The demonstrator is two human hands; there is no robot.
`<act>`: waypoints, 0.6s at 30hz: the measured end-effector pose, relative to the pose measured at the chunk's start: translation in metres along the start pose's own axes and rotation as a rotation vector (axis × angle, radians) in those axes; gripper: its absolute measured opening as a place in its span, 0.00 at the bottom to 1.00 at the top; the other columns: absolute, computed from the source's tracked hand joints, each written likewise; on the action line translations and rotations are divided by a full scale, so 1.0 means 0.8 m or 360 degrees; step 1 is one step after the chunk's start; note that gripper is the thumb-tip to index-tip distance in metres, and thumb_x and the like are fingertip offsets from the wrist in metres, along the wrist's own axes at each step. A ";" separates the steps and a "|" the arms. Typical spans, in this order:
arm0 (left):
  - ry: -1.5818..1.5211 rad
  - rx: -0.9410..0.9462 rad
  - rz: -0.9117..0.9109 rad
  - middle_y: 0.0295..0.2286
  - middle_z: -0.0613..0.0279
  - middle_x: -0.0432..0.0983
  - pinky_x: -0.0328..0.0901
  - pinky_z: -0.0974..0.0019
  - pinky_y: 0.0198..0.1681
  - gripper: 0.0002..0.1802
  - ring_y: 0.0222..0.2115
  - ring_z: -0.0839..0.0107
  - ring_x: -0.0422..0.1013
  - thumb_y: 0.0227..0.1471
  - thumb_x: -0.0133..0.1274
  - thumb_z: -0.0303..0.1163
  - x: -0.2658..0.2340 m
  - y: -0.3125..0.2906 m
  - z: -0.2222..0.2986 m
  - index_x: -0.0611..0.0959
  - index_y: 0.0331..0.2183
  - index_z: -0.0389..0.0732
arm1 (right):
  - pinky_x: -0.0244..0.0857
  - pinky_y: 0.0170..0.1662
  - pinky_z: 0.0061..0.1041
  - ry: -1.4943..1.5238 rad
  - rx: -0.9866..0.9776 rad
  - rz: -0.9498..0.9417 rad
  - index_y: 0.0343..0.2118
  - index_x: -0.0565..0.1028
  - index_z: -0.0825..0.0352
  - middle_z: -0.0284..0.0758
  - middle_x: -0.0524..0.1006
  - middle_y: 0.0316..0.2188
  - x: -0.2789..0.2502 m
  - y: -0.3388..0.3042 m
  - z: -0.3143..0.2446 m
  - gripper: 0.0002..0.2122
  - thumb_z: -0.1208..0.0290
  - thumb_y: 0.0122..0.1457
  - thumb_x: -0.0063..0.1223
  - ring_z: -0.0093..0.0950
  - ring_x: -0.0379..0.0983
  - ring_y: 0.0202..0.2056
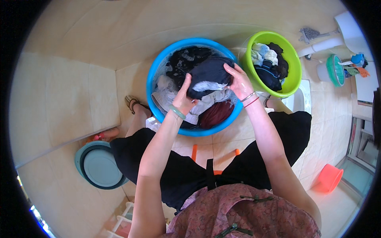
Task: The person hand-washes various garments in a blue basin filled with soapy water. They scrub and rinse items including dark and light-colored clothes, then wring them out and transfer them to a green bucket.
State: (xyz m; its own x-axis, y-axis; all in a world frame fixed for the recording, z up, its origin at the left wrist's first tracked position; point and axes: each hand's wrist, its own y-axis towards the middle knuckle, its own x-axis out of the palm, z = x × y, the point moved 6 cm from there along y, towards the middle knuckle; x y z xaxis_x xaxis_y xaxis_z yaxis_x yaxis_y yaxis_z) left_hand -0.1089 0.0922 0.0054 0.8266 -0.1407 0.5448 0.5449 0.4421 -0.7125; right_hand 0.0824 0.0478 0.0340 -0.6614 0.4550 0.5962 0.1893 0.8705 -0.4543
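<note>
Both of my hands hold a dark, wet garment (212,73) above a blue basin (152,65). My left hand (185,97) grips its left side, the thumb on top. At the garment's right edge my right hand (239,82) grips it, thumb up. A patch of white suds (208,85) lies on the lower part of the cloth. In the basin are soapy water, black clothing (183,59), a light grey garment (164,98) and a maroon garment (217,114). What kind of garment I hold cannot be made out.
A lime-green bucket (295,75) holding dark and white clothes stands right of the basin. Beyond it are a white floor fixture (304,95) and a green-lined bin (335,70). Grey-green basins (103,167) sit at left, a coral bucket (330,178) at right. Orange stool legs (194,152) show below me.
</note>
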 end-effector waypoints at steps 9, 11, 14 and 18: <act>-0.0212 0.0199 -0.0821 0.56 0.61 0.63 0.55 0.38 0.55 0.27 0.57 0.59 0.60 0.59 0.45 0.41 0.182 0.015 0.009 0.63 0.59 0.55 | 0.65 0.46 0.25 -0.0071 -0.0674 0.0710 0.50 0.72 0.61 0.28 0.76 0.42 -0.090 -0.030 -0.083 0.17 0.62 0.61 0.53 0.20 0.71 0.42; -0.0092 0.0322 -0.0867 0.55 0.61 0.63 0.57 0.38 0.54 0.31 0.56 0.58 0.61 0.57 0.48 0.37 0.236 0.023 0.006 0.59 0.60 0.54 | 0.66 0.45 0.36 0.0112 -0.0675 0.0736 0.53 0.68 0.51 0.26 0.73 0.46 -0.119 -0.040 -0.101 0.16 0.64 0.62 0.49 0.23 0.70 0.45; 0.0068 0.0347 -0.0646 0.58 0.59 0.57 0.53 0.39 0.57 0.42 0.58 0.58 0.57 0.53 0.53 0.32 0.283 0.054 -0.010 0.51 0.63 0.51 | 0.66 0.45 0.40 0.0276 -0.0733 0.0805 0.54 0.66 0.48 0.27 0.71 0.48 -0.170 -0.032 -0.120 0.16 0.68 0.63 0.45 0.27 0.69 0.47; 0.0396 0.0440 -0.0560 0.63 0.56 0.46 0.41 0.42 0.62 0.44 0.63 0.60 0.43 0.54 0.51 0.32 0.299 0.103 -0.027 0.46 0.65 0.47 | 0.69 0.45 0.44 0.0328 -0.0833 0.0830 0.55 0.64 0.51 0.31 0.70 0.49 -0.199 -0.026 -0.126 0.19 0.77 0.62 0.39 0.31 0.69 0.47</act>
State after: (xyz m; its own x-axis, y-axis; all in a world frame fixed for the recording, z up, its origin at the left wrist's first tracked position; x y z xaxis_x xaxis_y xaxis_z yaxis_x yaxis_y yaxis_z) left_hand 0.1371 0.0755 0.0673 0.6267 -0.5147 0.5850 0.7663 0.5433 -0.3429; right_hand 0.2570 -0.0237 0.0148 -0.2534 0.8124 0.5252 0.7927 0.4855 -0.3685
